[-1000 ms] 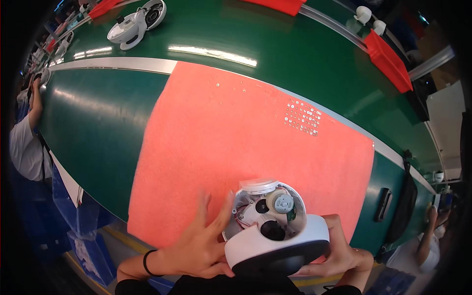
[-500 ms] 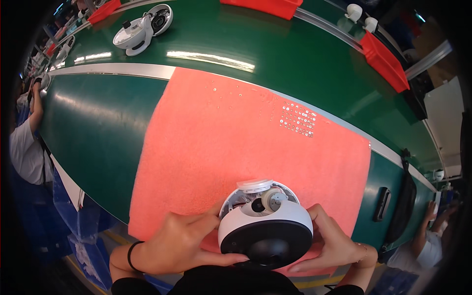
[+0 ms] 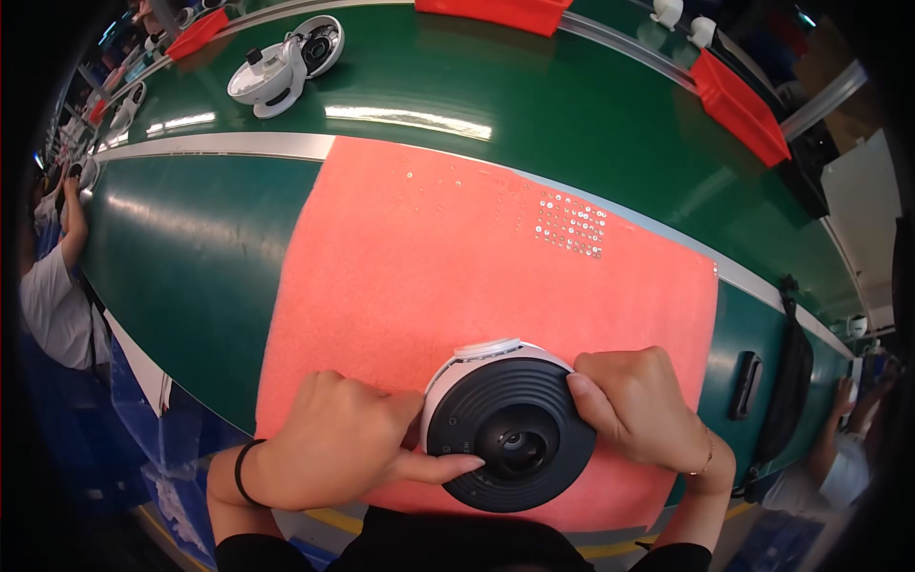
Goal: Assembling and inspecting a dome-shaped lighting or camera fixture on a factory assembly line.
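A round security camera (image 3: pixel 477 405) rests at the near edge of the pink cloth mat (image 3: pixel 410 296). Its black ribbed face, with a lens in the middle, is turned up toward me; a white shell and a pale raised piece show along its far edge. My left hand (image 3: pixel 348 443) grips the left side, thumb lying across the black face. On the right rim, my right hand (image 3: pixel 639 405) is closed with its thumb pressed to the edge. The housing's inside is hidden. Toward the mat's far right, small metal screws (image 3: pixel 572 226) stand in rows.
Beyond the mat, a green conveyor belt (image 3: pixel 400 81) carries a white opened camera body (image 3: pixel 276 76). Red bins (image 3: pixel 739 105) line the far side. A dark oblong object (image 3: pixel 746 386) lies on the right of the bench. Other people (image 3: pixel 62 305) are at both sides.
The camera has tipped so its black face and lens now point up at me, hiding its open inside. My right hand has moved up to the far right rim.
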Action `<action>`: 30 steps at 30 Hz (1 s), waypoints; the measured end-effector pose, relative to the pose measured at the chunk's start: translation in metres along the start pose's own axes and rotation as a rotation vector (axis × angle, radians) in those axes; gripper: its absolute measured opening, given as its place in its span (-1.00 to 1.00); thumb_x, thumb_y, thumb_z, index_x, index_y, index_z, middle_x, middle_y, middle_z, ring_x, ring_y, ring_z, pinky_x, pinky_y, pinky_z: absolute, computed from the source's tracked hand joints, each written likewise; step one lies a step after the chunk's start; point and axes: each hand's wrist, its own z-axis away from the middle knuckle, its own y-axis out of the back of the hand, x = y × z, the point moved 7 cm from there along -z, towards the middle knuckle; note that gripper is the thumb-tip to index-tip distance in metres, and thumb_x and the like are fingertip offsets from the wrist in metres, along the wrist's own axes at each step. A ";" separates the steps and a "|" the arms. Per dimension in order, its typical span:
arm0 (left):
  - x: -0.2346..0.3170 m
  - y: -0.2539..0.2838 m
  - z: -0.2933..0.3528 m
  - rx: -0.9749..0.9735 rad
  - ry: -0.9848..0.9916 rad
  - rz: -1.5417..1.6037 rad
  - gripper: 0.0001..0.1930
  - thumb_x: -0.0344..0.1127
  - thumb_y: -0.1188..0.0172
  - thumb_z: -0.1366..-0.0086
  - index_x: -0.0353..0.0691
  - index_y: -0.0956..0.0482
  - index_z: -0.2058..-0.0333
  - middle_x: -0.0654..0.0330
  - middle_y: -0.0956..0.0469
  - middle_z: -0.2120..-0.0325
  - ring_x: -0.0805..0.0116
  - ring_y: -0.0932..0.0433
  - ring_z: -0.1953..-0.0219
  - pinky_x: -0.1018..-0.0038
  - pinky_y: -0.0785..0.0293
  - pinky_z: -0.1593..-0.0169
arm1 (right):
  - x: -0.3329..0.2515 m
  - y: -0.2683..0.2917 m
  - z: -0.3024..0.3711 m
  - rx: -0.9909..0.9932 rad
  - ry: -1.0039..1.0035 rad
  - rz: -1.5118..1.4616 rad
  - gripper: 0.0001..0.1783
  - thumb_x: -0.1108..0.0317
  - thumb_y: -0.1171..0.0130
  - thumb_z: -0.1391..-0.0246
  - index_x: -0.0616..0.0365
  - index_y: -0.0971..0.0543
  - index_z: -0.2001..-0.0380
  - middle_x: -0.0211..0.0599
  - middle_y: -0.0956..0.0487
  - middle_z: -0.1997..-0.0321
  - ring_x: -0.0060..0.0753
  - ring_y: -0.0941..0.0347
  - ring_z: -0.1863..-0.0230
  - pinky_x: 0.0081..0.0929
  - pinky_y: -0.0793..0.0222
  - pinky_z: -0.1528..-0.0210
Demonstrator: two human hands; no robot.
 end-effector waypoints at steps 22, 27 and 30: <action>-0.001 -0.002 -0.006 -0.138 0.044 0.043 -0.37 0.28 -0.20 0.00 -0.30 -0.47 0.75 0.15 -0.34 0.89 0.17 -0.39 0.82 0.38 -0.29 0.67 | -0.064 0.017 0.014 0.331 0.433 0.192 -0.67 0.20 -0.30 0.18 0.18 -0.55 0.36 -0.31 -0.49 0.37 -0.34 -0.41 0.42 -0.43 -0.27 0.46; -0.004 -0.003 -0.002 -0.145 0.054 0.035 -0.36 0.27 -0.20 0.00 -0.31 -0.46 0.76 0.14 -0.32 0.90 0.16 -0.38 0.82 0.37 -0.27 0.68 | -0.068 0.007 0.012 0.111 0.537 -0.093 -0.65 0.36 -0.31 0.24 0.22 -0.55 0.30 -0.18 -0.52 0.20 -0.24 -0.45 0.14 -0.37 -0.35 0.23; -0.002 -0.004 -0.002 -0.156 0.021 0.029 -0.37 0.26 -0.20 -0.01 -0.31 -0.45 0.76 0.15 -0.31 0.91 0.16 -0.36 0.83 0.37 -0.25 0.69 | -0.072 0.004 0.013 0.012 0.595 -0.165 -0.71 0.36 -0.31 0.22 0.22 -0.53 0.37 -0.10 -0.51 0.11 -0.18 -0.45 0.11 -0.30 -0.37 0.16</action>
